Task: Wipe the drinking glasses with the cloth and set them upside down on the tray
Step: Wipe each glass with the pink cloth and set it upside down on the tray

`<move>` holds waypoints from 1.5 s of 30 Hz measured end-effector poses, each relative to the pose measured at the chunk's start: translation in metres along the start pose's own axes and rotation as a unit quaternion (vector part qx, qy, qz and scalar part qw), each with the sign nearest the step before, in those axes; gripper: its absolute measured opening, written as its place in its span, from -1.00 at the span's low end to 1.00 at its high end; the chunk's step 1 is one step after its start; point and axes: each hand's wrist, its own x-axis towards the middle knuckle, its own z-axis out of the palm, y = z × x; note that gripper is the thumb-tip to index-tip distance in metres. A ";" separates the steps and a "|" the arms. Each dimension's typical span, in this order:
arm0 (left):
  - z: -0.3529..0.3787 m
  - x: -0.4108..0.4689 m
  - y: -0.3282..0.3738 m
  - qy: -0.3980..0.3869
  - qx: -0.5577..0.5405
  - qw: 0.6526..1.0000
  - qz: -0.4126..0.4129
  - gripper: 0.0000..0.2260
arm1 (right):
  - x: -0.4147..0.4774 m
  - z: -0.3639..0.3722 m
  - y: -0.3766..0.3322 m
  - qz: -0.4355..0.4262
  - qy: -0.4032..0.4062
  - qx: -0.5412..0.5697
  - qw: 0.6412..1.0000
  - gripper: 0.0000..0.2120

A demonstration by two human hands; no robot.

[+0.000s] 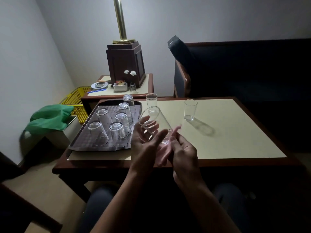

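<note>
Tilted glass [156, 120], left hand [144, 142] curled round it; right hand [184, 150] gripping pink cloth [161, 153] — at its base

A blurred pink cloth [164, 153] is mostly hidden between the left hand [143, 145] and right hand [184, 152], which also cover the base of the tilted glass [154, 118]. The top edge cuts off the brass lamp pole [119, 19]. The card [120, 82] is too small to read.
</note>
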 end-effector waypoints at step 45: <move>-0.080 0.092 0.070 -0.114 0.395 0.904 0.119 -0.39 | 0.104 -0.026 -0.058 -0.037 -0.150 -0.280 0.947 -0.92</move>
